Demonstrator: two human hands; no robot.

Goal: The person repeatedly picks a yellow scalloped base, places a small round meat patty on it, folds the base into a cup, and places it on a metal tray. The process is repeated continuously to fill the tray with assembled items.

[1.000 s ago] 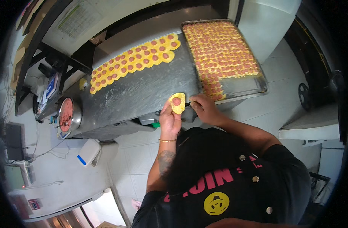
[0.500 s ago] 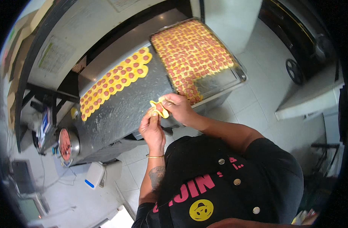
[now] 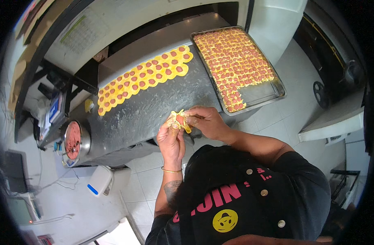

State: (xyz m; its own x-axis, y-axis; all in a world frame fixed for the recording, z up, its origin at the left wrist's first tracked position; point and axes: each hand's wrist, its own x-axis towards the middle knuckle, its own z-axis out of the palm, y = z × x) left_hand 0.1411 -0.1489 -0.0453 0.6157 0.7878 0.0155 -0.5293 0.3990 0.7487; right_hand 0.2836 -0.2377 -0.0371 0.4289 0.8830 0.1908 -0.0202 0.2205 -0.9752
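Observation:
Between my hands, above the counter's front edge, is a small dumpling [image 3: 180, 119] of yellow dough around pink meat filling. My left hand [image 3: 169, 136] is closed on its near left side, thumb and fingers pinching the dough. From the right, my right hand [image 3: 209, 121] pinches the dough's other side between thumb and fingers. Part of the dumpling is hidden by the fingertips. Beyond, overlapping round yellow wrappers [image 3: 147, 77] lie in rows on the counter, each with a ball of pink filling. At the right, a metal tray [image 3: 262, 92] holds many finished dumplings [image 3: 234, 57] in tight rows.
The dark counter [image 3: 162, 98] is dusted with flour. A metal pot [image 3: 85, 141] of pink filling stands at its left end, near a black shelf [image 3: 58, 108]. A white bin [image 3: 101, 180] with a blue mark stands on the tiled floor below.
The wrapper's edges have been drawn up and pinched closer around the filling by my fingers. The view has shifted, so the counter and tray appear farther right.

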